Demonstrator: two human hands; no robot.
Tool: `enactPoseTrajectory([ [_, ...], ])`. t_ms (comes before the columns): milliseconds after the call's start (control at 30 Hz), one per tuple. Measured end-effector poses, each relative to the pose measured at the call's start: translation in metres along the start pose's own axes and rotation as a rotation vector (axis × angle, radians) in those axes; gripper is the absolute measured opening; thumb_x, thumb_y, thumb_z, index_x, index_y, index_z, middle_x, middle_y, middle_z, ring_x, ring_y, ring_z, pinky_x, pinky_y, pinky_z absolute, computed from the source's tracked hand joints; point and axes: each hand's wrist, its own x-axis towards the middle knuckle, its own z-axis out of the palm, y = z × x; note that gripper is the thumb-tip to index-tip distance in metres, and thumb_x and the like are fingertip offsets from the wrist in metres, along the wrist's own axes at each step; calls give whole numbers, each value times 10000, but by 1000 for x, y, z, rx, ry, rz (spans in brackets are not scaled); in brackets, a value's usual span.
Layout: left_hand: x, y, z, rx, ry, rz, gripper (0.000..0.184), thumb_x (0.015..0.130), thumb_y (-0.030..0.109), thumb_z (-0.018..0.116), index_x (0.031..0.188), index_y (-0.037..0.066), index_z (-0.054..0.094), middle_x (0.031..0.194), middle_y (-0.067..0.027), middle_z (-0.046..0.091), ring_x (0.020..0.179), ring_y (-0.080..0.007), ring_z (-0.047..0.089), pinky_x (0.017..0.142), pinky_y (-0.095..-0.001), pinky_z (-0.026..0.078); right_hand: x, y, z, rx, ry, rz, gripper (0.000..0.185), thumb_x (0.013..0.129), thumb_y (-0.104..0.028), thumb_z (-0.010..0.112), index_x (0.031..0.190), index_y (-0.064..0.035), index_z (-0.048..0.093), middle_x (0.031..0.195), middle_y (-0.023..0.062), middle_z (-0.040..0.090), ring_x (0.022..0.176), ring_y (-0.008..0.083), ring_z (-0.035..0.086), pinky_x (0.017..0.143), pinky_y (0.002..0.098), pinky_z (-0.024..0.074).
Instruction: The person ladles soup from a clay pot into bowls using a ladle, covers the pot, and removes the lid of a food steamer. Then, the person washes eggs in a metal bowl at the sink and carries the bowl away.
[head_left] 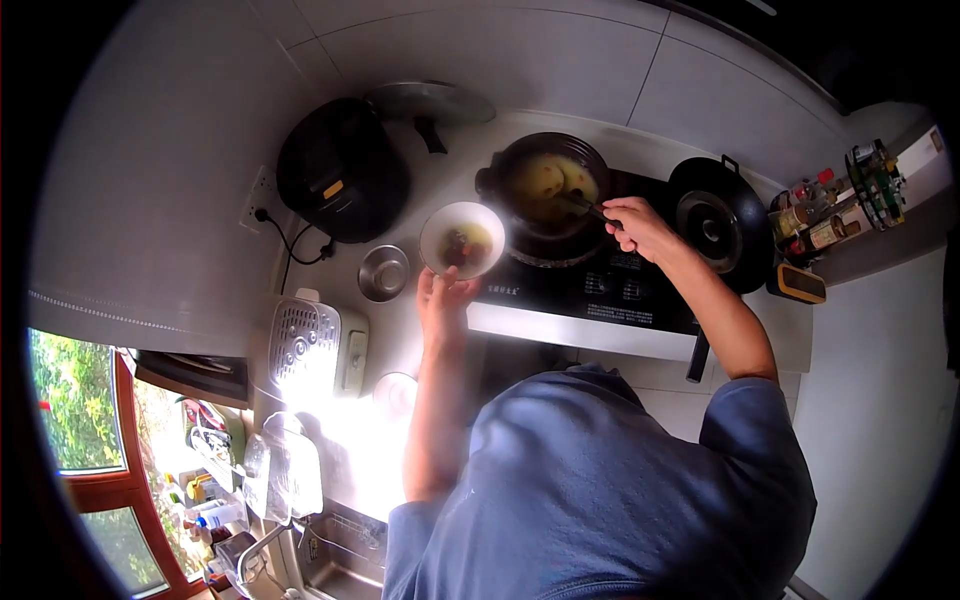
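My left hand [447, 290] is closed on the near rim of a white bowl [462, 215], holding it just left of the pot. Yellowish liquid with dark and red pieces lies in the bowl. My right hand [637, 227] grips the dark handle of a ladle [592, 208], its head down in the pot and hidden by the soup. The dark pot [510, 222] stands on the black cooktop and holds yellow broth with pale chunks and small red bits.
A black wok [740, 205] sits on the cooktop [640, 290] at right. Left are a black air fryer [345, 170], a small metal bowl [384, 273] and a glass lid [440, 103]. Bottles [820, 235] stand at far right, a sink [340, 560] at lower left.
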Motion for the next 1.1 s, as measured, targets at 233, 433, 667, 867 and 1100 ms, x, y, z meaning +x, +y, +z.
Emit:
enactPoseTrajectory([
  [233,2,-3,-3,0,-10,5,302,898,86,593,1188,44,520,1069,-98,645,828,-196,675,855,-334,566,-6,14,-8,116,-10,-39,378,946,-108,527,1308,-13,480,801,74,539,473,49,377,388,200,287],
  [433,11,-11,1,3,-9,-33,257,894,84,598,1139,44,530,1035,-97,646,830,-195,674,847,-335,568,-31,3,-22,91,-41,-77,442,948,-106,518,1365,13,432,805,93,542,474,56,364,398,209,279],
  [667,26,-25,10,-18,-40,-74,267,891,108,621,1125,39,512,1030,-107,638,841,-204,664,847,-337,567,-84,-34,-25,45,-43,-98,381,953,-106,518,1317,6,491,796,66,545,450,28,371,356,183,269],
  [867,33,-34,27,-24,-51,-109,299,887,137,639,1131,44,493,1033,-110,628,841,-207,655,847,-329,555,-132,-68,-26,0,-72,-139,399,959,-97,495,1334,40,476,791,71,560,443,23,364,359,180,276],
  [1100,39,-35,52,17,-39,-131,314,878,159,665,1122,54,498,1023,-110,633,841,-220,651,825,-339,556,-163,-81,-14,-11,-97,-140,401,971,-103,494,1347,36,472,778,62,559,434,12,372,354,166,302],
])
